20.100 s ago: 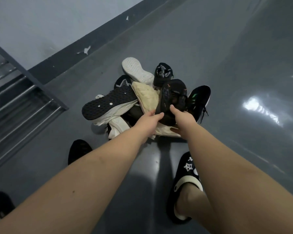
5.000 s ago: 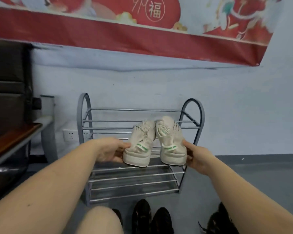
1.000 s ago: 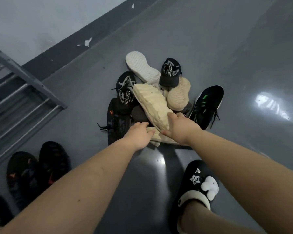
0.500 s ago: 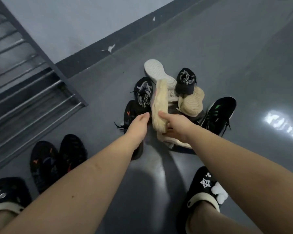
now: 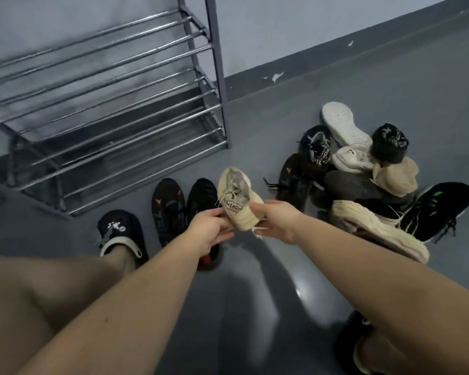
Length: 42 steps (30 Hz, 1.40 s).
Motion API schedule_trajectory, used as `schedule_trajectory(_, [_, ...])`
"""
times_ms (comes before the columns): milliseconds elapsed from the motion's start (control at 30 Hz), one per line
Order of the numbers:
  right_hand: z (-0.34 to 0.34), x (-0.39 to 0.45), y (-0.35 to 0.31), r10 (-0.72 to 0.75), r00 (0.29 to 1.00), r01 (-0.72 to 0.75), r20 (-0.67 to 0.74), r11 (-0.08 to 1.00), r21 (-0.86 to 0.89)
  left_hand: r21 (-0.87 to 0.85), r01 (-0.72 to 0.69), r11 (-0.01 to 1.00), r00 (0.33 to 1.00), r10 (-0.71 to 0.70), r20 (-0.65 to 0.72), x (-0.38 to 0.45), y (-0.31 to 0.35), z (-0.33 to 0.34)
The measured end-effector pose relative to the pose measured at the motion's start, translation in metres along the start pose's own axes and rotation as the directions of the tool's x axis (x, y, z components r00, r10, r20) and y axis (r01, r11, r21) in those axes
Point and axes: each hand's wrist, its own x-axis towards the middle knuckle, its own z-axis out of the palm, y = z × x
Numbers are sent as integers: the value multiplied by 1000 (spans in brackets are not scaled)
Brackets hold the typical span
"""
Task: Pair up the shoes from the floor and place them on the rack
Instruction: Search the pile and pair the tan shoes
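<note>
I hold one beige knit sneaker (image 5: 237,197) above the floor, toe pointing away from me. My left hand (image 5: 210,230) pinches its tongue and my right hand (image 5: 275,221) grips its heel side. A second beige sneaker (image 5: 377,230) lies sole-up at the near edge of the shoe pile (image 5: 363,169) on the right. The metal shoe rack (image 5: 106,104) stands at the upper left with bare bars in view.
A pair of black sneakers with orange marks (image 5: 179,207) sits on the floor before the rack. A black shoe with green stripes (image 5: 439,209) lies at the pile's right. My feet in black clogs (image 5: 122,234) are at left and lower right. Grey wall behind.
The beige sneaker has left the pile and now hangs in both hands, turned upright. My view has swung left, bringing the rack and the black pair into sight.
</note>
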Motion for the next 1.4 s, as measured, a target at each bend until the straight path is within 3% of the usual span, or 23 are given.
schedule_trajectory(167, [19,7,29,7,998,-10,-59,999,-53,-95,61,994,993,-71,-96,5,-28,-15])
schedule_trajectory(333, [-1,13,44,159,986,-166,-49,909,-381,-203,96,974,989,-117,-92,14,-46,-8])
schedule_trajectory(533, [-20,21,56,178,974,-212,-140,933,-292,-40,99,994,991,-102,-91,30,-53,3])
schedule_trajectory(733, [-18,34,61,153,975,-197,-159,931,-308,48,66,997,992,-61,-107,49,-56,4])
schedule_trajectory(1000, [0,43,69,206,971,-240,-125,876,-418,157,169,973,980,-149,-128,51,-67,-6])
schedule_trajectory(1233, [-13,35,54,92,981,-168,-173,845,-508,382,29,924,998,-3,-68,42,-54,3])
schedule_trajectory(1300, [-22,33,51,29,982,-135,-186,796,-590,433,-4,901,997,37,-67,35,-49,7])
schedule_trajectory(1400, [-35,22,45,-62,975,-126,-215,640,-758,498,-63,865,994,99,-48,29,-40,15])
